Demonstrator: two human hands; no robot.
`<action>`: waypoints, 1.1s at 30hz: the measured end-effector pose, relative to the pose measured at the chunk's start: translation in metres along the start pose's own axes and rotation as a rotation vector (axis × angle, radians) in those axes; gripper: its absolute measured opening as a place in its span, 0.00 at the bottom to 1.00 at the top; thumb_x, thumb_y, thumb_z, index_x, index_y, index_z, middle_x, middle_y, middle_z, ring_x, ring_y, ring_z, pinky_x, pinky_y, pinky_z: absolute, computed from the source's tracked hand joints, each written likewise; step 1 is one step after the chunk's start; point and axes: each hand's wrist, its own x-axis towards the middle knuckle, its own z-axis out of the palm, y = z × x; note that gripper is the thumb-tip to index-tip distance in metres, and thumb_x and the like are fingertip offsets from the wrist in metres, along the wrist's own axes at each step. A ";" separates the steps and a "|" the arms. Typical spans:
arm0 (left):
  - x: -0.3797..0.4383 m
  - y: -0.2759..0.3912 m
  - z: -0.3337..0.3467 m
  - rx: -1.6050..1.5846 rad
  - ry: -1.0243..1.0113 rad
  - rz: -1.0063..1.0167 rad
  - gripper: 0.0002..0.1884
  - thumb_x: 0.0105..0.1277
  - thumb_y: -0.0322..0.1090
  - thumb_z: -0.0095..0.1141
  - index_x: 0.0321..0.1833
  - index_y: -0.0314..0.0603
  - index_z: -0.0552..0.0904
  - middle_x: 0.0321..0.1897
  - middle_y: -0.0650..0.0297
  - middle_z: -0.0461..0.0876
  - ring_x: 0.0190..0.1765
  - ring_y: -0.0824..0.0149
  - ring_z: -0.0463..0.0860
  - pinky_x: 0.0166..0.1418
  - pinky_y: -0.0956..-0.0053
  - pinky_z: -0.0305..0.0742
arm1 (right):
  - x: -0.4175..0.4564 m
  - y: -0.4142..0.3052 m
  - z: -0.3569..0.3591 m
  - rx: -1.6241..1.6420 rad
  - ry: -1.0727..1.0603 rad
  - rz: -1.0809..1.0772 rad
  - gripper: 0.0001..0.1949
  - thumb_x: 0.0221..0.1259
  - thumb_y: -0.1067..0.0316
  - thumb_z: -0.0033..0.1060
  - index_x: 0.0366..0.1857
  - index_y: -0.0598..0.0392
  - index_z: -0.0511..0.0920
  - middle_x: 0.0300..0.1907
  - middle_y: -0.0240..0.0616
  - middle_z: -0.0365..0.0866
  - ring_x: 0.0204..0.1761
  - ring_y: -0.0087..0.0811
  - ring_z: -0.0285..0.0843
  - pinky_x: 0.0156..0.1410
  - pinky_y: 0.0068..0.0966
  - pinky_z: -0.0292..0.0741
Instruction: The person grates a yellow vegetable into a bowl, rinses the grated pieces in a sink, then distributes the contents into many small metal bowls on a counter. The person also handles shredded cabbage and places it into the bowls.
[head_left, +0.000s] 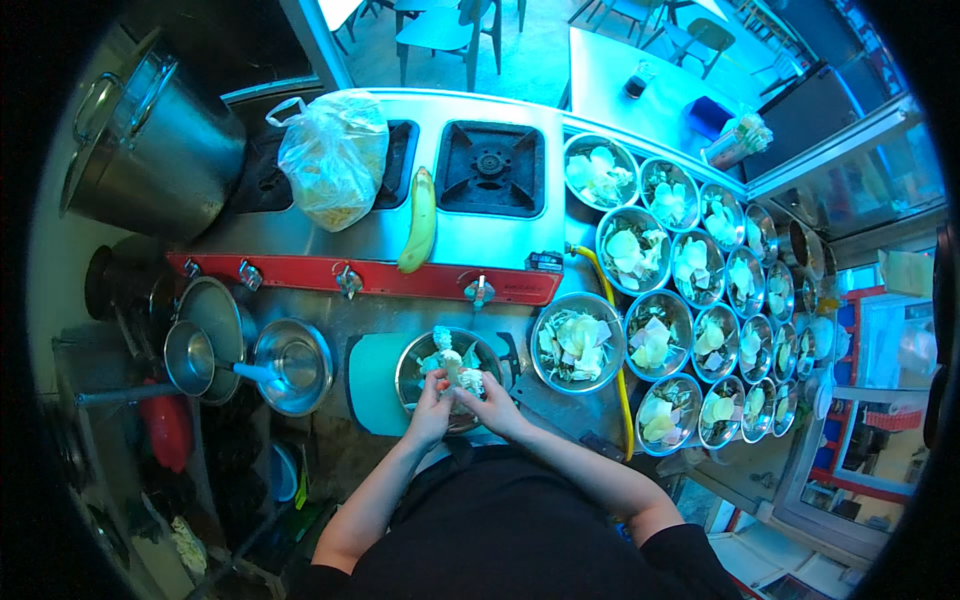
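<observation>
A steel bowl with pale vegetable pieces stands on a chopping board. Above this bowl, my left hand pinches a pale floret, perhaps cauliflower, by its stem. Close beside it, my right hand has its fingers on another pale floret. To the right stands a steel bowl filled with shreds and pale slices, and beyond it are rows of similar filled bowls.
A gas stove bears a tied plastic bag and a long yellow-green fruit or vegetable. A large steel pot stands far left. Steel pans lie left of the board. A yellow hose runs between the bowls.
</observation>
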 end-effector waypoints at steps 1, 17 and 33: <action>0.000 0.002 0.003 0.040 0.007 -0.001 0.15 0.72 0.34 0.41 0.59 0.48 0.59 0.49 0.59 0.70 0.49 0.64 0.76 0.44 0.64 0.80 | 0.000 0.001 0.003 -0.023 0.070 0.000 0.22 0.63 0.59 0.56 0.57 0.58 0.68 0.50 0.39 0.67 0.52 0.28 0.69 0.58 0.26 0.67; 0.021 0.056 0.040 0.878 -0.201 0.040 0.11 0.64 0.34 0.51 0.47 0.38 0.76 0.38 0.53 0.79 0.43 0.60 0.80 0.46 0.69 0.73 | 0.020 -0.008 -0.083 0.617 0.222 0.081 0.18 0.53 0.68 0.65 0.49 0.53 0.76 0.45 0.32 0.79 0.46 0.22 0.76 0.53 0.23 0.72; 0.014 0.047 -0.020 0.816 0.419 0.145 0.07 0.64 0.31 0.51 0.41 0.35 0.77 0.28 0.60 0.79 0.30 0.72 0.76 0.34 0.77 0.70 | 0.182 0.057 -0.545 -0.960 1.054 -0.103 0.33 0.47 0.64 0.59 0.63 0.47 0.63 0.52 0.54 0.74 0.54 0.50 0.73 0.58 0.39 0.69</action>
